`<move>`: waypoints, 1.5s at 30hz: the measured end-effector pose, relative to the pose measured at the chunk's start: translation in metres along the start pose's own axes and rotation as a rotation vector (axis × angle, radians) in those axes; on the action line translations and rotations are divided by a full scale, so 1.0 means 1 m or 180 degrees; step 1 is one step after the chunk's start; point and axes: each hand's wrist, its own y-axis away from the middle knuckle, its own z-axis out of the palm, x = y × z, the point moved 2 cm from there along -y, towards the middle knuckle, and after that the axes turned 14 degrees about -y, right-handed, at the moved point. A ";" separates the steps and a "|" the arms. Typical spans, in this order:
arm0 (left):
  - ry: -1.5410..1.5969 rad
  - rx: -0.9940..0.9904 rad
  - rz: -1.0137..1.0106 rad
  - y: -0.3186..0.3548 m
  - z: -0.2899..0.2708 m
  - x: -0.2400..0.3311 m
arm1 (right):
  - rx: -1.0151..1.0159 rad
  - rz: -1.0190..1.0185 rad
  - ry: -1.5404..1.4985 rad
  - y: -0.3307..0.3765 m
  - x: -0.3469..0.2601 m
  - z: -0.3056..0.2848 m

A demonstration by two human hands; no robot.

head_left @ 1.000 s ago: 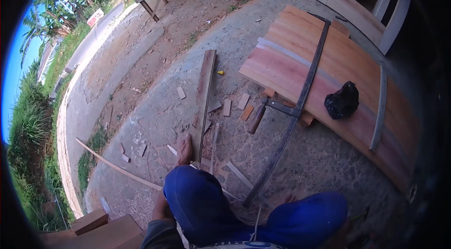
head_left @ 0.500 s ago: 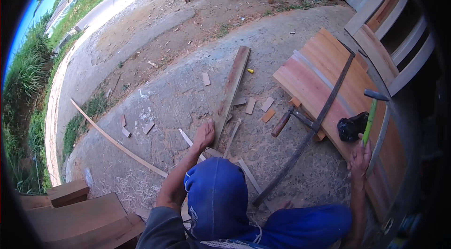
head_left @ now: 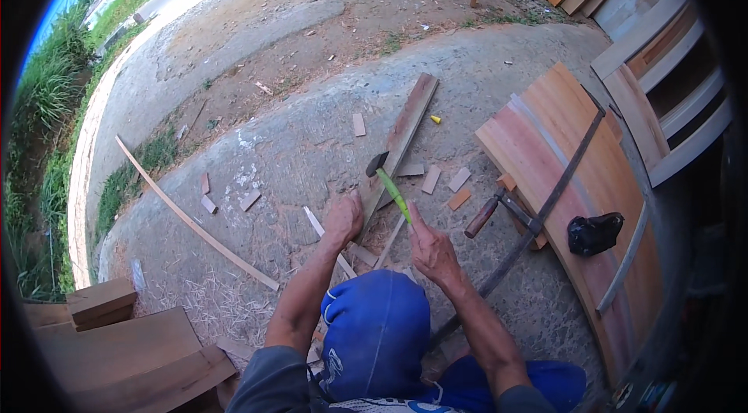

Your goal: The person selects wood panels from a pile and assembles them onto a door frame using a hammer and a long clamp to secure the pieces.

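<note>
A narrow wooden plank (head_left: 411,113) lies slantwise on the concrete in front of my raised knee. My left hand (head_left: 345,218) is closed at the plank's near end, its fingertips partly hidden against the left edge. In my right hand (head_left: 433,248) is a hammer (head_left: 396,193) with a bright green handle and dark head. The hammer head is over the plank's left edge, just beyond my left hand; whether it touches the wood I cannot tell. Several small wooden blocks (head_left: 431,179) lie right of the plank, and thin strips lie around its near end.
To the right, a long bar clamp (head_left: 557,193) lies across a broad wooden panel (head_left: 538,128); a black bundle (head_left: 594,234) rests on that panel. A thin curved strip (head_left: 195,220) and shavings lie left. Stacked boards (head_left: 117,351) fill the lower left, a wooden frame (head_left: 643,113) the far right.
My right hand has brought the hammer from above the panel on the right across to the plank. My left hand has stayed at the plank's near end. The view has shifted slightly.
</note>
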 end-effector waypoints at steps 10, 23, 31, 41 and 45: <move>0.0091 0.0047 0.0224 0.002 0.015 0.005 | -0.0647 0.0506 0.0743 -0.014 0.002 0.013; -0.0639 0.0441 0.0918 0.006 0.019 -0.007 | -0.0075 -0.0329 0.0577 0.007 0.007 0.027; -0.0212 0.0072 0.0587 -0.009 0.007 -0.016 | 0.0974 -0.0876 -0.0444 0.015 -0.037 -0.009; -0.0032 0.0001 0.0461 -0.002 -0.022 0.005 | 0.1707 -0.1474 -0.0784 0.022 -0.031 -0.007; -0.0328 -0.0108 0.0570 0.007 0.001 -0.009 | -0.0290 0.0427 0.0320 0.008 0.017 0.028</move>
